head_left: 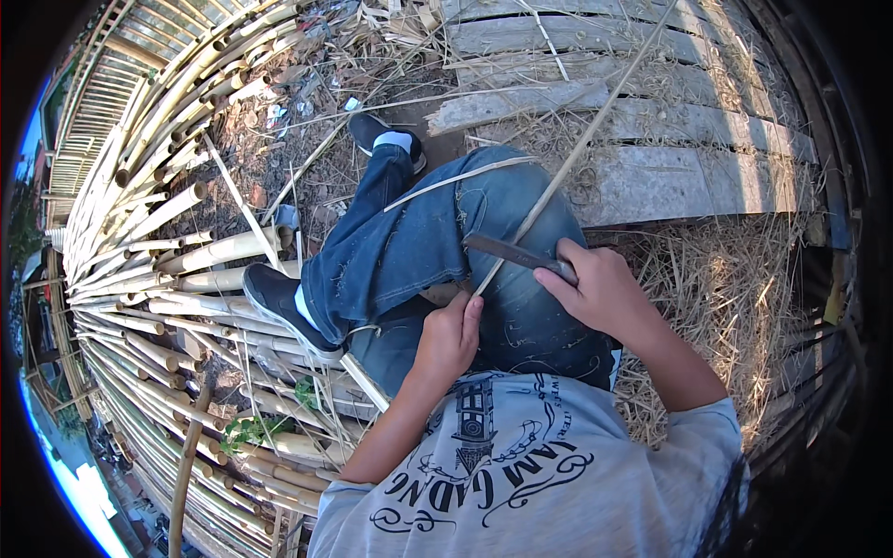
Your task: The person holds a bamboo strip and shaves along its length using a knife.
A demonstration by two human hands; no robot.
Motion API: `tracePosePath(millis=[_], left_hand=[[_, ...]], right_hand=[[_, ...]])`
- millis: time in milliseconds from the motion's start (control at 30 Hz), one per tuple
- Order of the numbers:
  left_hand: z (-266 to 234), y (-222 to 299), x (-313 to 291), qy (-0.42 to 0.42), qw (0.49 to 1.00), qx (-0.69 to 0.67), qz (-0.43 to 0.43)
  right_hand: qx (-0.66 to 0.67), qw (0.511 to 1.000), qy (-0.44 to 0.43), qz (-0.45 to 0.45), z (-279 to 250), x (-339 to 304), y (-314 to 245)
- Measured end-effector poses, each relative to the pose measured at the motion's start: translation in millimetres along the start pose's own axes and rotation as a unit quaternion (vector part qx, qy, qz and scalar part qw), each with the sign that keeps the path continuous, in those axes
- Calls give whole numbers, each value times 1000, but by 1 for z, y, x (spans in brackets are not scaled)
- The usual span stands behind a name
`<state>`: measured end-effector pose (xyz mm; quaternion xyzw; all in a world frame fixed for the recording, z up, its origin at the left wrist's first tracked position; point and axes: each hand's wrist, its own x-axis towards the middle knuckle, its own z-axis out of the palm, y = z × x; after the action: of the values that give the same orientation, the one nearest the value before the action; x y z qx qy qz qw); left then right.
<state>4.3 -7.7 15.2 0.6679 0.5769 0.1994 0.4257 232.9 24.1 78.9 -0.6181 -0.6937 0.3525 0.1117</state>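
Note:
A long, thin bamboo strip [567,166] slants across my raised knee, from my lap up over the wooden planks. My left hand [448,337] is closed around its near end, close to my thigh. My right hand [595,286] grips the handle of a knife [514,251] with a dark, flat blade. The blade lies across the strip, a little beyond my left hand, and appears to touch it. Another narrow bamboo sliver [462,179] rests on my jeans [391,244], with small shavings stuck to the cloth.
Many cut bamboo poles [228,249] lie piled along my left, their ends toward me. Grey wooden planks [670,181] form a platform ahead to the right. Dry shavings [716,307] cover the ground at my right. Loose strips and litter lie near my shoes [284,307].

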Motion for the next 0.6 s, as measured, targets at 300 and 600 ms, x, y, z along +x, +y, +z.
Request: tracePosePath(millis=[300,600], left_hand=[[30,-8,-19,-72,946,-316,8],[-17,17,-39,-207,905,-370,38]], right_hand=[[285,952,112,4,25,17,-48],[247,961,9,-123,22,33,-78]])
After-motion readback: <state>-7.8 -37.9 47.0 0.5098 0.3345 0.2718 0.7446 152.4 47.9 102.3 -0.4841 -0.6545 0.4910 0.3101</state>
